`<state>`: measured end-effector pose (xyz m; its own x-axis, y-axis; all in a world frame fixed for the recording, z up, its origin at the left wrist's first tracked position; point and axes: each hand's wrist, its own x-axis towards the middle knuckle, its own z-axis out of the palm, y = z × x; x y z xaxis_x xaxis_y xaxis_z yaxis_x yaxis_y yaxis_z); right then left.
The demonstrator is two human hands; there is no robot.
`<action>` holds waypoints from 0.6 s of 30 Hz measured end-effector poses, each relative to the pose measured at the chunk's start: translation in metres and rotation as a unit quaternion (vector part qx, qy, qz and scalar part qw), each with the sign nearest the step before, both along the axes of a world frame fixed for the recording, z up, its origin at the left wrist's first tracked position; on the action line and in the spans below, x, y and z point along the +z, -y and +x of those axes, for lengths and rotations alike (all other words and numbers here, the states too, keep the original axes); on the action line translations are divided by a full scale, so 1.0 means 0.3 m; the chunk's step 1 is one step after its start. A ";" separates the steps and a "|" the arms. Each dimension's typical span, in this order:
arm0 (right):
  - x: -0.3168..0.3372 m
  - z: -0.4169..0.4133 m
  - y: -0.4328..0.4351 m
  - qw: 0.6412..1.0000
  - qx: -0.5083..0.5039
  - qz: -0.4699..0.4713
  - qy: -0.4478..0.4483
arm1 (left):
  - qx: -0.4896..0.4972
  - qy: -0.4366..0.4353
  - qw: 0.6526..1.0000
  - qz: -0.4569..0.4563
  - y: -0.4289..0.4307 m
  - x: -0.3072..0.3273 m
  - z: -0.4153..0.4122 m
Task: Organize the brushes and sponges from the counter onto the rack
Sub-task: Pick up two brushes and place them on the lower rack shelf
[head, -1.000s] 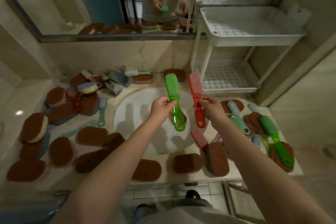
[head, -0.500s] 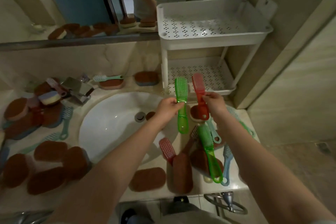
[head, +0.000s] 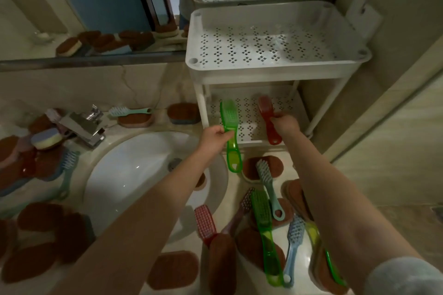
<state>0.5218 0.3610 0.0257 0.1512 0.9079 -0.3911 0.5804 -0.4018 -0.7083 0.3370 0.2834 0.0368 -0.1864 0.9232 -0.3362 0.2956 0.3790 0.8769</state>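
- I am gripping a translucent green plastic scrub brush (head: 230, 127) by its handle in my left hand (head: 215, 135), its head reaching over the lower shelf (head: 249, 112) of the white perforated plastic rack (head: 275, 71)
- My right hand (head: 285, 124) is clamping a translucent red plastic scrub brush (head: 267, 115) over the same shelf; I cannot tell whether either brush is touching it
- I am seeing brown oval sponges (head: 172, 268) lying on the pale counter (head: 288, 158)

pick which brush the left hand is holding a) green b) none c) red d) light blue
a, the left hand grips the green brush by its handle; the red brush is in the right hand.
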 end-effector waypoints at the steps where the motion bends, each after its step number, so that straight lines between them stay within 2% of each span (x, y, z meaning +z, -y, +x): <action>1: -0.003 0.001 -0.003 0.999 0.021 -0.008 0.025 | 0.002 0.002 1.000 0.000 0.000 -0.006 -0.002; 6: -0.010 0.013 0.013 0.992 0.066 0.008 0.106 | 0.004 0.004 1.000 -0.011 0.009 -0.026 0.003; 11: 0.010 0.023 0.159 0.976 -0.028 0.168 0.139 | -0.009 0.004 1.000 -0.016 0.015 -0.033 0.022; 18: -0.052 -0.012 0.291 0.977 -0.067 0.124 0.162 | -0.028 0.013 1.000 -0.002 0.032 -0.018 0.025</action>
